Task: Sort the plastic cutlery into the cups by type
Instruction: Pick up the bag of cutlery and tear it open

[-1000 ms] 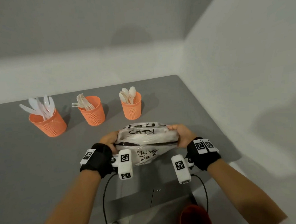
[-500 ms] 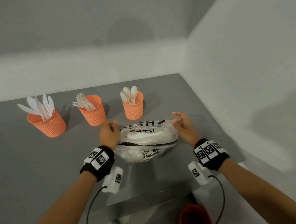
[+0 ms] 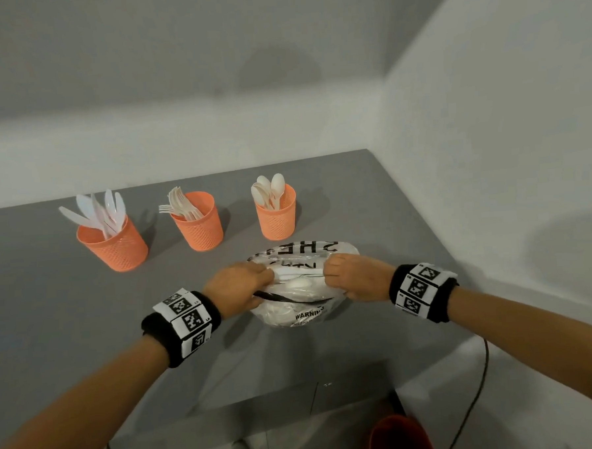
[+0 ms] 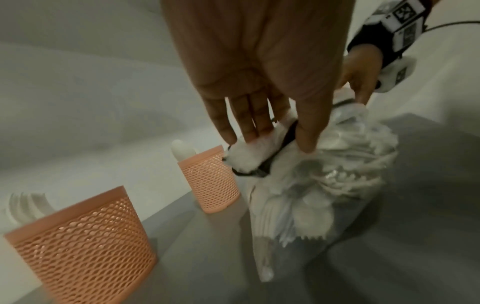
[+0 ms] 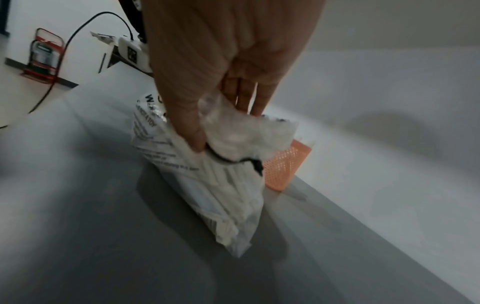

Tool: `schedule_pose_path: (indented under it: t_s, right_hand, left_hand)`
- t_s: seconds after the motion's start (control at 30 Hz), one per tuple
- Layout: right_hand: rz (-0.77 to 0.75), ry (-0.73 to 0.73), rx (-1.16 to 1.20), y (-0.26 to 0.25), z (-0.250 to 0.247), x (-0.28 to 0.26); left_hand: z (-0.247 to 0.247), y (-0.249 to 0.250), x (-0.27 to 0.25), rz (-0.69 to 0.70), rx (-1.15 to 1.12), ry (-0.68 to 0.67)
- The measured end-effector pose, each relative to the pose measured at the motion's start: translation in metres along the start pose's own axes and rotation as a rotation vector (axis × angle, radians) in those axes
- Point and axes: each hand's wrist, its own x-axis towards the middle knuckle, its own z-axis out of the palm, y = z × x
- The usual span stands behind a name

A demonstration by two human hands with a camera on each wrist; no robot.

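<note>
A clear plastic bag (image 3: 300, 303) full of white cutlery lies on the grey table (image 3: 53, 323), with a black tie round its neck. My left hand (image 3: 237, 284) pinches the bag's top edge (image 4: 255, 151) between fingers and thumb. My right hand (image 3: 350, 276) pinches the same edge (image 5: 233, 127) from the other side. Behind the bag stand three orange mesh cups: the left cup (image 3: 115, 244) holds knives, the middle cup (image 3: 198, 222) holds forks, the right cup (image 3: 277, 213) holds spoons.
White walls close the table's back and right side. The table's front edge (image 3: 296, 392) runs below my wrists. A red object (image 3: 400, 437) sits on the floor in front. Cables (image 3: 475, 397) trail from my wrists.
My hands let go of the bag's two ends half a second ago. Both now pinch its top edge near the middle. The bag lies a little further to the right.
</note>
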Motion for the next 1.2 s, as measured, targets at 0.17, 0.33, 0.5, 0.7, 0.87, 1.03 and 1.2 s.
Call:
schedule_pose_path:
  t_s: [0.17, 0.33, 0.5, 0.7, 0.87, 1.03, 1.2]
  right_hand:
    - [0.202, 0.189, -0.089, 0.012, 0.001, -0.008]
    - [0.473, 0.427, -0.049, -0.001, 0.020, 0.001]
    - [0.568, 0.457, 0.309, -0.030, 0.041, -0.018]
    - [0.633, 0.501, 0.284, -0.032, 0.002, -0.011]
    - [0.750, 0.107, 0.331, -0.024, -0.006, 0.015]
    - [0.811, 0.037, 0.412, -0.032, -0.001, 0.009]
    - [0.897, 0.206, 0.381, -0.028, -0.003, -0.003]
  left_hand:
    - [0.009, -0.001, -0.004, -0.017, 0.173, 0.212]
    - [0.014, 0.001, 0.006, -0.154, 0.168, 0.317]
    - [0.032, 0.001, -0.006, -0.121, -0.121, 0.372]
    - [0.030, 0.007, -0.017, -0.394, -0.623, 0.482]
    - [0.024, 0.017, 0.006, -0.714, -0.626, 0.227]
    - [0.017, 0.034, 0.006, -0.747, -0.915, -0.024]
    - [0.008, 0.041, 0.013, -0.611, -0.747, 0.105]
